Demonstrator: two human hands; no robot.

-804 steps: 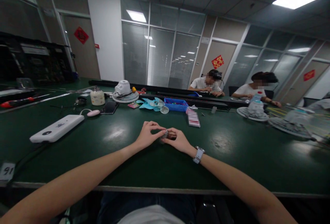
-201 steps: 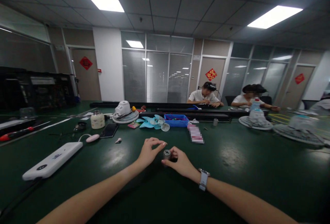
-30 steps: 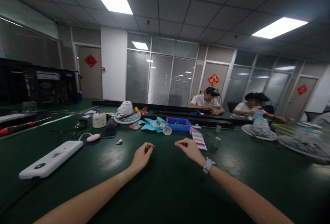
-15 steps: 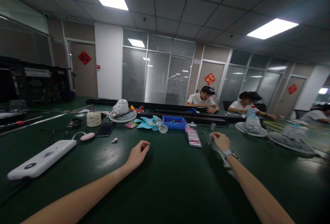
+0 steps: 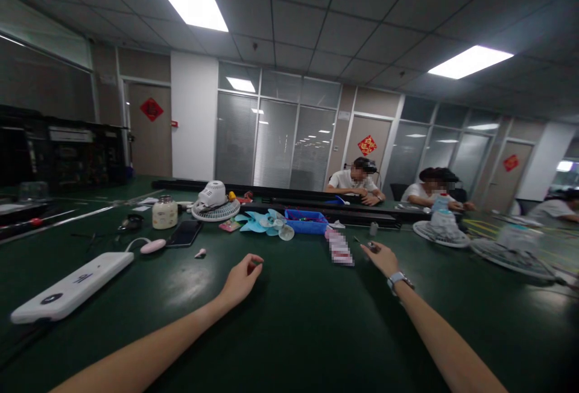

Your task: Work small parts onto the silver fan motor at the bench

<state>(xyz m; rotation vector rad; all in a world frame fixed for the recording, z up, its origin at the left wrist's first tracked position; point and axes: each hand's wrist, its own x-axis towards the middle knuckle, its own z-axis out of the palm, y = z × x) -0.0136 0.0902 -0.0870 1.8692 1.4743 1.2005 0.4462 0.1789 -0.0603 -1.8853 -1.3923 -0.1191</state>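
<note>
My right hand, with a watch on its wrist, pinches a small grey metal cylinder over the right part of the green table. The fingers partly cover this cylinder. Just beyond them, a second small grey cylinder stands upright. Left of my right hand lies a pink and white packet, blurred by pixels. Near the middle of the table, my left hand is loosely curled, holding nothing, with a gap between thumb and fingers.
A blue basket, light blue fan blades and a white fan line the back. Toward the left are a jar, a phone and a power strip. Other fans stand right; two people sit beyond.
My right hand has tipped the metal cylinder from upright and drawn it slightly toward me. My left hand keeps its place and loose curl. The view has tilted up a little.
</note>
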